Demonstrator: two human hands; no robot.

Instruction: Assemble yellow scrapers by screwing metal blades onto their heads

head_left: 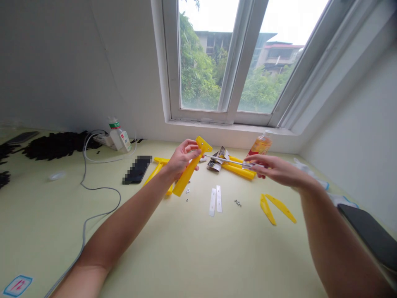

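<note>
My left hand (183, 156) is closed around a yellow plastic scraper handle (187, 179), held tilted above the table with its wide head up. A small metal screw shows in that head. In my right hand (269, 167) is a screwdriver (226, 159) with a clear grip, its shaft pointing left. The screwdriver tip meets the side of the scraper head near my left fingers; exact contact is hard to make out. Below lie two pale flat strips (212, 202), several small nuts (187, 191) and several screws (237, 203).
Two yellow flat pieces (281, 207) lie at right. More yellow handles (238, 170) rest behind, beside dark packets (214, 164) and a drink bottle (260, 145). A phone (138, 169), a grey cable (102, 188) and a white bottle (119, 138) are at left; a dark device (369, 231) is at right.
</note>
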